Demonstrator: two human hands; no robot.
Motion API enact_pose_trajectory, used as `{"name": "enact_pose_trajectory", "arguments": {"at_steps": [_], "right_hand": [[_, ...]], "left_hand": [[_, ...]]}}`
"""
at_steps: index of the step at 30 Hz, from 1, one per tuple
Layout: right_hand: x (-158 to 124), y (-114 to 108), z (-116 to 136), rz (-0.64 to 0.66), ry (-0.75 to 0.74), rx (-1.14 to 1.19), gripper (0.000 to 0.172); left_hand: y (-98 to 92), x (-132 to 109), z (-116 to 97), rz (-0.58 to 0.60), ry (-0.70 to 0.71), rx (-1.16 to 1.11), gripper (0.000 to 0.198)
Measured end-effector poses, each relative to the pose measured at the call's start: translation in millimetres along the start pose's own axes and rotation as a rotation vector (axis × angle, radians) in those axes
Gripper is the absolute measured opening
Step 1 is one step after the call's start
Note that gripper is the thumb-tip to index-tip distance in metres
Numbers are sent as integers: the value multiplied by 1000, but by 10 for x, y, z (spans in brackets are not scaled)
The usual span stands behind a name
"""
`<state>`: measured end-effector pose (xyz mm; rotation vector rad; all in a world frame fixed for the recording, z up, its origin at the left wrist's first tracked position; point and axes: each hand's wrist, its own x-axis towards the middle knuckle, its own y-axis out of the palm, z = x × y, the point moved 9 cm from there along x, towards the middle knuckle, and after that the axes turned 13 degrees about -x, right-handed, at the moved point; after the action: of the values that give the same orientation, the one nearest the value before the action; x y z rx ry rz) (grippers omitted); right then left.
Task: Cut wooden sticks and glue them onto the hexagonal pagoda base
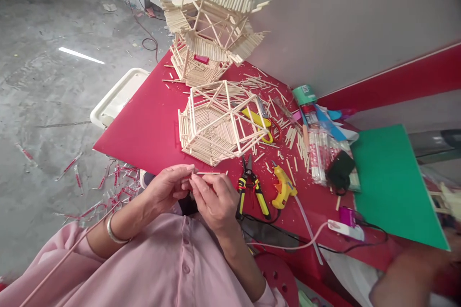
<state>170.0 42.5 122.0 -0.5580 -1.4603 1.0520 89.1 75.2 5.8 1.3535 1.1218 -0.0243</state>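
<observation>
In front of my body, at the table's near edge, my left hand (pixel 172 181) and my right hand (pixel 216 197) meet with fingertips pinched together. A thin pale wooden stick (pixel 209 173) shows at their fingertips and points right; the fingers hide its left end. Just beyond the hands sits an octagonal frame (pixel 207 141) of wooden sticks with a spiral-patterned base. Right of my right hand lie black-and-yellow pruning shears (pixel 248 187), blades apart, and a yellow hot glue gun (pixel 283 187).
A tall tiered pagoda-like stick model (pixel 216 24) stands at the back of the red table (pixel 140 120). Yellow-handled scissors (pixel 264 124) and loose sticks lie behind the frame. Packaged sticks (pixel 319 153), a green board (pixel 392 177) and a power strip (pixel 345 229) are rightward. Another person's blurred arm (pixel 406 273) is lower right.
</observation>
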Motion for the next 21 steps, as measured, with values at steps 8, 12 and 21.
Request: {"name": "enact_pose_trajectory", "arguments": {"at_steps": [8,12,21], "right_hand": [[-855,-541,-1610,17,794,-458,34],[-1609,-471,-2529,436,1226,-420,47],[-1908,-174,-2791,262,1396,-33,28]], "left_hand": [[-52,-57,-245,-47,189,164,35],[-110,-99,-361,-108,288,160,36],[-134,-64,-657,-102,294,265,30]]}}
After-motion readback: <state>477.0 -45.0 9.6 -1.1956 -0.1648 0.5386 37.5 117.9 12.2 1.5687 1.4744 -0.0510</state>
